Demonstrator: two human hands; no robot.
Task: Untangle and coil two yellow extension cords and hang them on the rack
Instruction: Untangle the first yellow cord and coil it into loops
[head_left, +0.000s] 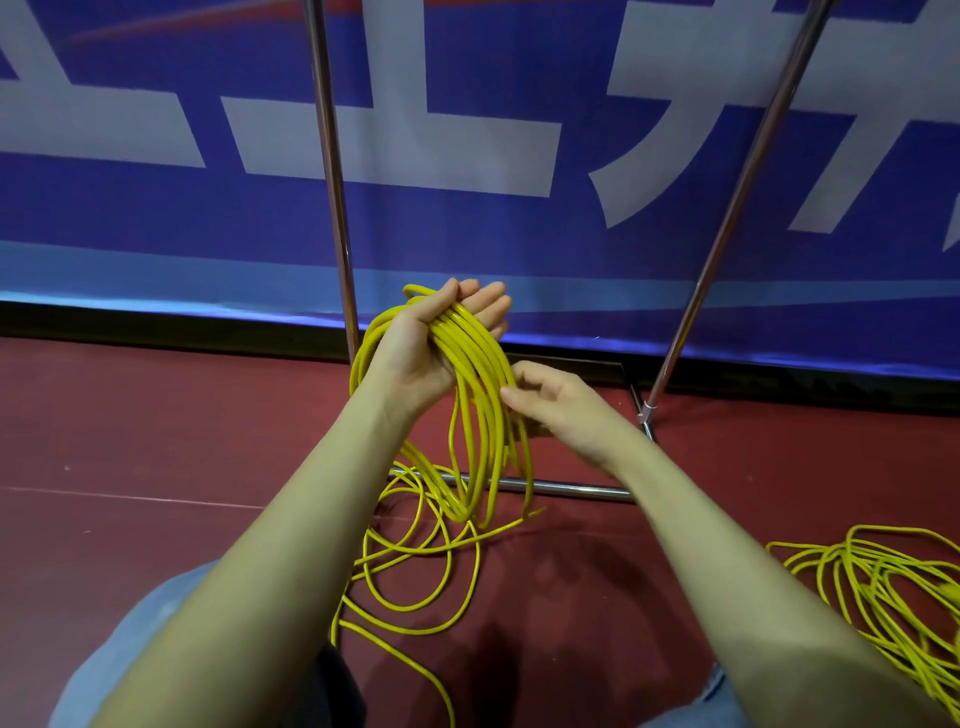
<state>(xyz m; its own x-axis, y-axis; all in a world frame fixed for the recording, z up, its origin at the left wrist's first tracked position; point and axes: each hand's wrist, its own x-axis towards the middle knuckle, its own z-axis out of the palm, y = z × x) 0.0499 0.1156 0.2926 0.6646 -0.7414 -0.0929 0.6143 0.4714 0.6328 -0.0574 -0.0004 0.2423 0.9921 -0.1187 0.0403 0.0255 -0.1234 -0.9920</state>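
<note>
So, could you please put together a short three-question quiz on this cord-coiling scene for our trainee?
1. True or false: the left hand carries the coil across its palm.
2. The second cord pile lies: A) on the rack B) on the red floor C) in the lap.
3. Which hand touches the hanging loops from the side?

Key: 1 true; 2 B; 3 the right hand.
</note>
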